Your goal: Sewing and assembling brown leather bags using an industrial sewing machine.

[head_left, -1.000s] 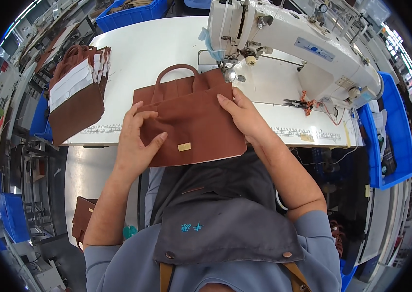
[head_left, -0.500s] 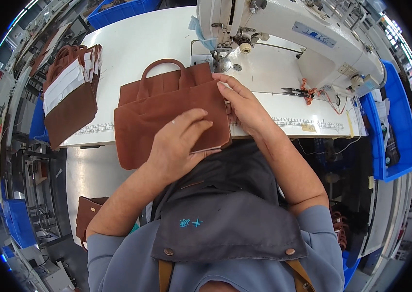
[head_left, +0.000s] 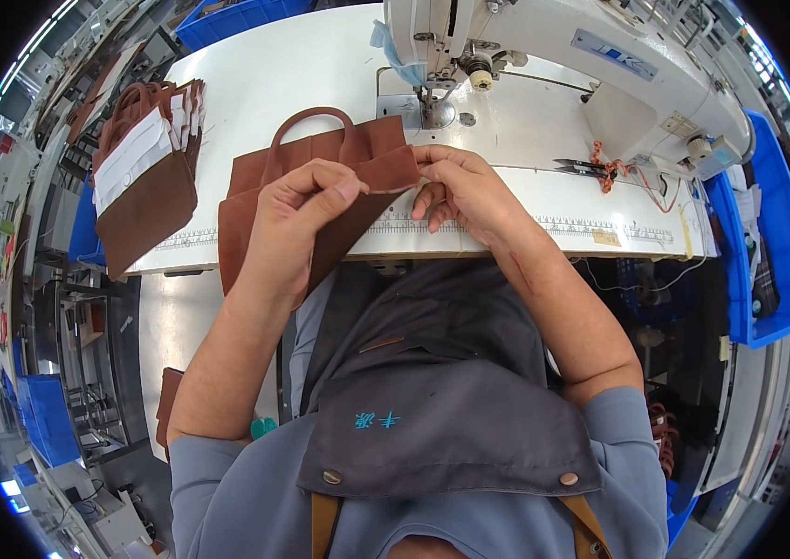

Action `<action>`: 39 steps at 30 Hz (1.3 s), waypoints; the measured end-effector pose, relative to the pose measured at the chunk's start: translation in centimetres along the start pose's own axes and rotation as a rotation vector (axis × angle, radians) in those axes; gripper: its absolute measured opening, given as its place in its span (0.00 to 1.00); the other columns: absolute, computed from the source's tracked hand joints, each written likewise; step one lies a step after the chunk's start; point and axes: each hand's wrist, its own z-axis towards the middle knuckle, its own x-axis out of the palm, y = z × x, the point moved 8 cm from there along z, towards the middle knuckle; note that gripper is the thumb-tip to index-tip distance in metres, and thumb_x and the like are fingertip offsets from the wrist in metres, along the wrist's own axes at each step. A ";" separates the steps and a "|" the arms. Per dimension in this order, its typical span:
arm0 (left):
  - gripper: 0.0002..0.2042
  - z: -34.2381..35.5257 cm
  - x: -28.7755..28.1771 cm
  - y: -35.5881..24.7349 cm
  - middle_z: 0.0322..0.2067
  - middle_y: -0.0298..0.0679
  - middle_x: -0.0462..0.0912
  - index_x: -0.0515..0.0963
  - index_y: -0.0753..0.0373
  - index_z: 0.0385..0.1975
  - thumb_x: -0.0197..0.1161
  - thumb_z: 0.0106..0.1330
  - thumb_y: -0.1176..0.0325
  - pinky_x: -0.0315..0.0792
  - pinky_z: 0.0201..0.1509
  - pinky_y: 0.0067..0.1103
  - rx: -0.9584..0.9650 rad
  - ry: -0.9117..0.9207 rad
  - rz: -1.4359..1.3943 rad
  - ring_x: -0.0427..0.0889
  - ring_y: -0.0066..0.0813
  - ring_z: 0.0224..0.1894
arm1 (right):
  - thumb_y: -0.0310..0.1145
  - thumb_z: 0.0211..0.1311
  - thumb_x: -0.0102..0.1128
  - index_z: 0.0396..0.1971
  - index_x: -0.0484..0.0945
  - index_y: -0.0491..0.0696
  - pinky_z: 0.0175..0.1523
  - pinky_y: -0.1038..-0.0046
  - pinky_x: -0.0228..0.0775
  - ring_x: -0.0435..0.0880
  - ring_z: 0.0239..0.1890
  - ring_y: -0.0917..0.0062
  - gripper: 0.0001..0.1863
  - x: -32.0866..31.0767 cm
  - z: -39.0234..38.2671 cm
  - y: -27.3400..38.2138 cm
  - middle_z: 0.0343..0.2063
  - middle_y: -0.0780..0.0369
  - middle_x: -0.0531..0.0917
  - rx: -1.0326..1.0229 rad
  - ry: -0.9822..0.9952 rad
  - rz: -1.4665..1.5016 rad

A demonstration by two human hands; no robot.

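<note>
A reddish-brown handbag point(head_left: 343, 233) with a curved top handle point(head_left: 316, 112) lies at the near edge of the white sewing table. Its front panel is folded back at the right, baring a darker brown surface. My left hand point(head_left: 302, 200) pinches the folded edge between thumb and fingers. My right hand point(head_left: 460, 186) grips the panel's right corner with thumb and forefinger, its other fingers curled below. Just beyond the bag stands the needle and presser foot of a white sewing machine point(head_left: 544, 65), apart from the leather.
A stack of brown bag pieces point(head_left: 148, 210) with white sheets lies at the table's left. Black thread snips point(head_left: 581, 168) with an orange cord lie at the right. A ruler strip point(head_left: 553, 228) runs along the front edge. Blue bins point(head_left: 777, 279) flank the table.
My left hand has risen from the bag's lower front to its upper right edge. The front panel, flat before, is now folded back between both hands. My right hand stays near the same corner.
</note>
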 end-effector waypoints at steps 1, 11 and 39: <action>0.03 0.0 -0.3 0.3 0.38 0.33 0.82 0.82 0.65 0.31 0.65 0.68 0.75 0.70 0.53 0.19 -0.062 -0.027 -0.097 0.79 0.19 0.43 | 0.32 0.75 0.47 0.60 0.74 0.38 0.31 0.77 0.81 0.86 0.33 0.77 0.20 0.1 0.0 0.1 0.47 0.58 0.83 -0.019 -0.033 -0.022; 0.05 -0.7 -0.9 2.2 0.42 0.33 0.80 0.81 0.64 0.33 0.68 0.66 0.71 0.70 0.55 0.22 -0.107 -0.001 -0.046 0.78 0.21 0.46 | 0.33 0.70 0.62 0.55 0.79 0.37 0.34 0.77 0.81 0.84 0.39 0.82 0.19 1.2 1.0 0.1 0.40 0.60 0.86 -0.097 -0.104 -0.167; 0.05 1.2 -7.6 -2.1 0.44 0.39 0.85 0.76 0.61 0.26 0.66 0.55 0.71 0.62 0.65 0.39 0.233 -0.016 1.636 0.81 0.36 0.44 | 0.27 0.65 0.66 0.49 0.84 0.38 0.45 0.78 0.75 0.81 0.34 0.84 0.14 0.7 0.1 1.2 0.35 0.61 0.89 -0.405 -0.221 -0.369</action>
